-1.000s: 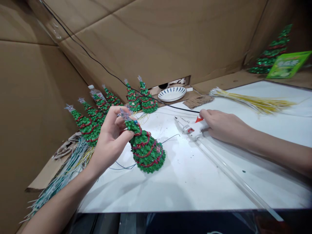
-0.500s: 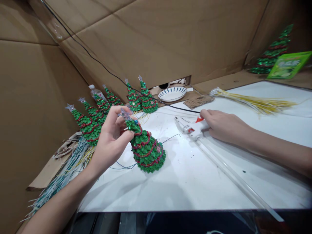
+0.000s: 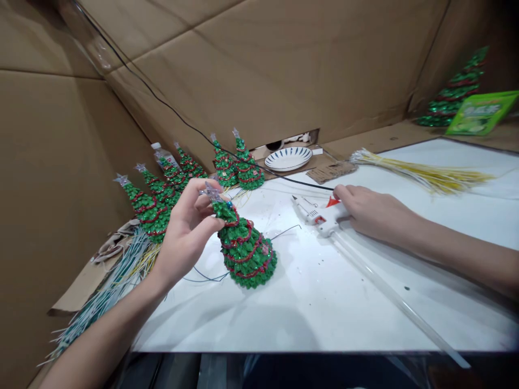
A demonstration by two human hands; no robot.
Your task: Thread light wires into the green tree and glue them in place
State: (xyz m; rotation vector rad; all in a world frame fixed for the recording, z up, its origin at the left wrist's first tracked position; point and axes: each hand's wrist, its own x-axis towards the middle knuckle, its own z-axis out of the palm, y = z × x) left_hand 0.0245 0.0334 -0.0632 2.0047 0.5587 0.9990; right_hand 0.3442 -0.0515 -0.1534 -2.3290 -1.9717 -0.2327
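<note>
My left hand (image 3: 188, 232) is closed around the upper part of a small green Christmas tree (image 3: 248, 251), just below its clear star (image 3: 211, 191). The tree leans to the left, its wide base toward the tabletop; red garland winds round it. On the right, my right hand (image 3: 367, 210) grips the handle of a white hot glue gun (image 3: 326, 219) with an orange trigger. The gun's nozzle points left, apart from the tree. A long clear glue stick (image 3: 389, 294) runs out of its rear toward the front edge of the table.
Several finished-looking trees (image 3: 148, 208) stand at the left, by a plastic bottle (image 3: 164, 154) and green-white wire stems (image 3: 105, 294). A striped oval dish (image 3: 287, 158) sits at the back. Yellow stems (image 3: 425, 172) and a green packet (image 3: 480, 112) lie right. A black cord (image 3: 178, 114) crosses to the gun.
The whole view has shifted slightly, so things appear a little lower and to the right. Both hands keep their holds, and the tree and glue gun stay in place.
</note>
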